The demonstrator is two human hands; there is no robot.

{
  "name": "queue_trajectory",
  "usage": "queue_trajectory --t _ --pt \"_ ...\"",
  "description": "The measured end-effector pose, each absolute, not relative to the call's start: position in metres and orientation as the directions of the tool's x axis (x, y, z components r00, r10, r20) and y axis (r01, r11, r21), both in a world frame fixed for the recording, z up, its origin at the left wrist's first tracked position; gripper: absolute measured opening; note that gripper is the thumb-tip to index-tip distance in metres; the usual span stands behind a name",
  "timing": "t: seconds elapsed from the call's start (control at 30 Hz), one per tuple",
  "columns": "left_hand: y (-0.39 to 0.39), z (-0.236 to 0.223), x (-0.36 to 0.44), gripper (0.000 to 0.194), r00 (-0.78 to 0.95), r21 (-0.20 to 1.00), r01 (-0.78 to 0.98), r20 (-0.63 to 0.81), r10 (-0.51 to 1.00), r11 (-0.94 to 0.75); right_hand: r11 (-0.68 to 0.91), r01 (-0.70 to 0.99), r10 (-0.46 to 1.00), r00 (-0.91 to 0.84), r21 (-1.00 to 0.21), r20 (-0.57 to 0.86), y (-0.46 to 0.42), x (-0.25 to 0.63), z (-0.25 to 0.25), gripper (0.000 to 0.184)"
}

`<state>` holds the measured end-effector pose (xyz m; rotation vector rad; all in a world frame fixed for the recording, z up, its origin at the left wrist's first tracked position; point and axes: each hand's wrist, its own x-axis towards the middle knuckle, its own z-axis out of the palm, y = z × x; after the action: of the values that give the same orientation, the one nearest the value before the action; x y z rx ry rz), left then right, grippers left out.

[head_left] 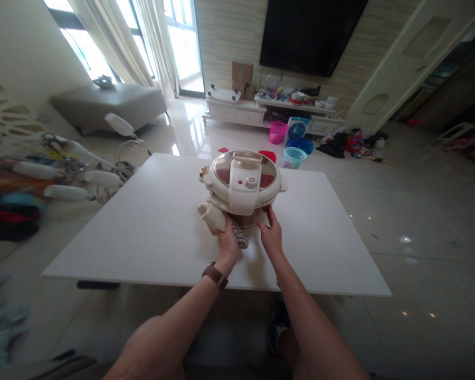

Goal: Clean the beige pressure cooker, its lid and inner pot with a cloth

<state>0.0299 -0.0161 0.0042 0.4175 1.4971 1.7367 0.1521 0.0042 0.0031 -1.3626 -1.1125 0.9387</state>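
Note:
A cream pressure cooker (245,182) with a shiny lid and a broad front panel with a knob stands on the white table (142,221). My left hand (228,240) is closed around a beige cloth (214,217) with a patterned end, at the cooker's lower left front. The cloth lies against the cooker's side. My right hand (271,232) is at the cooker's lower right, fingers curled around its side and thumb at the front. Its fingertips are partly hidden behind the cooker's body. A brown-strapped watch is on my left wrist.
Beyond the table's far edge stand a light blue basket (295,157), a pink basket (277,132) and a low white TV cabinet (237,113). To the left is a floor lamp (103,178) with several white shades, near a grey bench (106,103). Bags (352,143) lie at the right.

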Motion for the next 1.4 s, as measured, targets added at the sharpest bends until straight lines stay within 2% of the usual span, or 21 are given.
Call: queue_trajectory --t 0.13,0.47,1.4 --pt "-0.014 0.003 0.029 0.038 -0.634 0.923 -0.385 -0.263 0.727 -0.002 0.049 0.143 0.961 0.262 -0.988 0.086 0.005 0.152 0.001 0.088" --pt "-0.006 -0.010 0.020 0.044 -0.657 0.932 -0.354 -0.192 0.729 -0.073 0.070 0.157 0.957 0.267 -0.985 0.110 0.005 0.152 0.000 0.087" --pt "-0.008 -0.005 0.020 0.051 -0.631 0.928 -0.369 -0.216 0.745 -0.043 0.090 0.193 0.952 0.270 -0.977 0.141 0.004 0.151 -0.002 0.087"
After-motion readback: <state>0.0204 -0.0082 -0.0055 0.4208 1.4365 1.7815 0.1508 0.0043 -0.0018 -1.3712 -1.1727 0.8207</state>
